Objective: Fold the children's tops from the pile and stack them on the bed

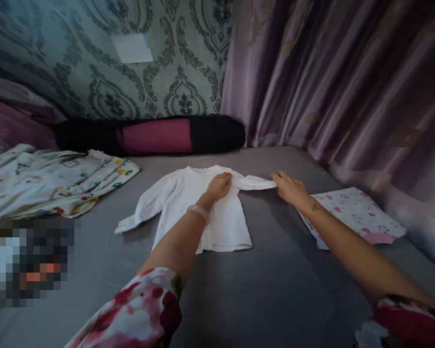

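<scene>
A small white long-sleeved shirt [181,203] lies spread on the grey bed sheet [271,299], its collar toward the wall. My left hand [219,186] rests on the shirt's upper right, beside the shoulder, with its fingers laid on the cloth and partly hidden. A clear bangle circles that wrist. My right hand [289,186] pinches the cuff of the right-hand sleeve, which stretches out sideways between my two hands. The other sleeve angles down to the left, flat on the sheet.
A folded white cloth with pink prints [351,212] lies right, under my right forearm. Patterned fabric [54,179] is heaped at left, near a blurred patch. A black and maroon long bag [155,136] lies along the wall; purple curtains [297,72] hang at right.
</scene>
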Motion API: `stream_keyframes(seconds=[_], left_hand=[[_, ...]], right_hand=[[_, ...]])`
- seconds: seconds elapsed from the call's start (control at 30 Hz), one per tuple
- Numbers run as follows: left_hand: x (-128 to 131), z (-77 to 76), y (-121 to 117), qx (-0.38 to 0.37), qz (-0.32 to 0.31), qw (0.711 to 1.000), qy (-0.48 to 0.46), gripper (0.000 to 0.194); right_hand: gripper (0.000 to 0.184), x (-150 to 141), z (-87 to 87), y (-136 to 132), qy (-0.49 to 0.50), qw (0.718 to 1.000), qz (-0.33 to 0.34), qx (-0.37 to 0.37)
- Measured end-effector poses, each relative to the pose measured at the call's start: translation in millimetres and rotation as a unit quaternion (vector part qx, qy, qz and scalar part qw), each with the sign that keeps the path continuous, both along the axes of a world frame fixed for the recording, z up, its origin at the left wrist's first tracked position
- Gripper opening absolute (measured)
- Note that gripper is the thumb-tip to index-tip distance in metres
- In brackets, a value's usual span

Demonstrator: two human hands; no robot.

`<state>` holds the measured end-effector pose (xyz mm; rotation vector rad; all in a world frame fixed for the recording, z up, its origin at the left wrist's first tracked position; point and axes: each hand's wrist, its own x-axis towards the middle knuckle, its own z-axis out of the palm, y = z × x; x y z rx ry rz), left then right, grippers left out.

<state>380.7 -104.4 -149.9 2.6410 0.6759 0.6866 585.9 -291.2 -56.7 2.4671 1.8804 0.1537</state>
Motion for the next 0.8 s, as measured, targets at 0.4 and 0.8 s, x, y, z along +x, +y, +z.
stream_keyframes(seconds=[0.4, 0.8], left_hand=[[-4.3, 13.2, -14.2, 0.027, 0.025, 0.992, 0.121, 0.050], [-4.1, 15.4, -18.9, 0.031, 0.021, 0.992, 0.120, 0.048]], right_hand=[[0.078, 51.1, -15.6, -7.7, 0.041, 0.976, 0.012, -0.212], [0.028, 2.3, -21.7, 96.8, 0.210, 0.977, -0.012, -0.020]])
